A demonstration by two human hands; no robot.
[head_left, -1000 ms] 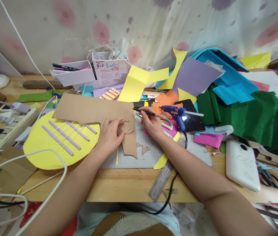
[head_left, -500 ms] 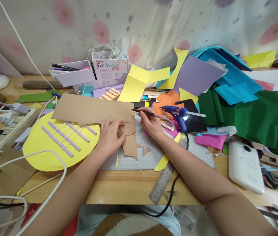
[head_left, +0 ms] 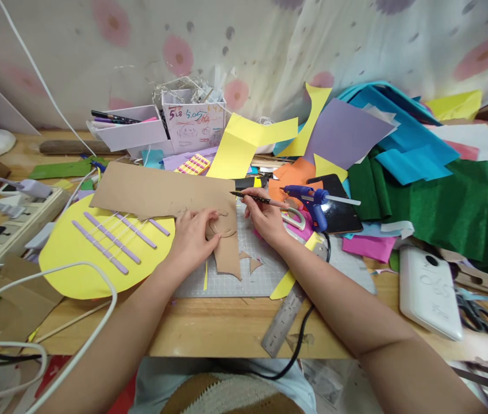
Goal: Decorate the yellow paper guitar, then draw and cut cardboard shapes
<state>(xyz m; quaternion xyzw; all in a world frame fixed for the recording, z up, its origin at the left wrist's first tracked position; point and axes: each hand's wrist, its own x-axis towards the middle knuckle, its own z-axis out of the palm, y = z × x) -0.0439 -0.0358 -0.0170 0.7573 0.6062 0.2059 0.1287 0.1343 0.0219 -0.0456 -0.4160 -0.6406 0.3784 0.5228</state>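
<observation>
My right hand [head_left: 265,215] is closed in a writing grip on a dark pencil [head_left: 257,199], its tip pointing left by the right edge of a brown cardboard sheet [head_left: 161,187]. With bent fingers, my left hand [head_left: 192,233] presses the cardboard down. Beside its thumb and index finger is a small curved cardboard cutout [head_left: 223,225] of the same brown, partly covered by the fingers. A grey cutting mat [head_left: 218,286] lies beneath, with cardboard scraps [head_left: 254,264] on it.
A blue glue gun [head_left: 308,198] lies right of my right hand, its black cord running toward me past a metal ruler [head_left: 284,325]. Left is a yellow paper shape [head_left: 66,253] with purple strips. A white power bank [head_left: 429,293] and black scissors [head_left: 479,313] lie at right.
The pencil tip has shifted very slightly to the left. Both hands otherwise keep their places, and the cardboard has not visibly moved.
</observation>
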